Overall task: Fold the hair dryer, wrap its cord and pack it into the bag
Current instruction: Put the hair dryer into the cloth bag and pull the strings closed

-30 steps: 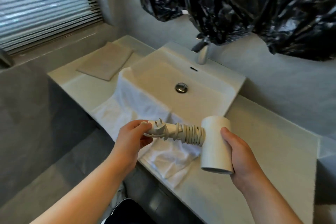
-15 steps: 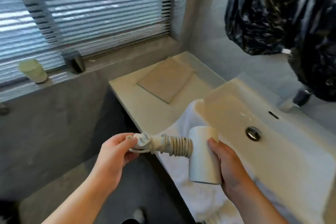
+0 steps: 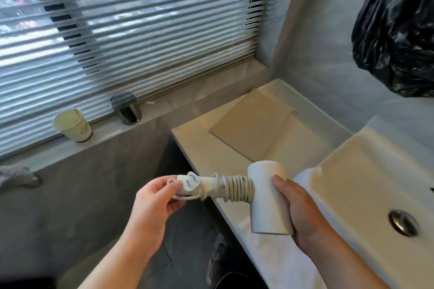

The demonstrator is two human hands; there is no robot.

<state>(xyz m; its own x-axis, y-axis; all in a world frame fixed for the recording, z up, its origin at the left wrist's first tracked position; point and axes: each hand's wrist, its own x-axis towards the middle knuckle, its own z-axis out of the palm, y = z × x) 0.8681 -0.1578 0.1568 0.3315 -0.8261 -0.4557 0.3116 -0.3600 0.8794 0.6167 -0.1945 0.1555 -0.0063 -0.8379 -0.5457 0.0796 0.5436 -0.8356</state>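
Note:
I hold a white hair dryer point(image 3: 267, 197) in front of me, over the counter's front edge. My right hand point(image 3: 303, 216) grips its cylindrical barrel from the right. The white cord point(image 3: 237, 189) is coiled tightly around the handle, which points left. My left hand point(image 3: 152, 202) pinches the handle's end, where the plug point(image 3: 191, 184) and a small loop of cord stick out. A flat beige bag point(image 3: 253, 129) lies on the counter beyond the dryer, near the window corner.
A white sink point(image 3: 366, 185) with a metal drain point(image 3: 402, 222) sits at right, a white towel point(image 3: 303, 183) draped over its edge. A paper cup point(image 3: 71, 125) and a dark metal cup point(image 3: 126, 108) stand on the window ledge. Black plastic point(image 3: 397, 28) hangs at upper right.
The view has swung left, from the sink toward the window and ledge. Both hands keep the same hold on the dryer, carrying it left along the counter edge.

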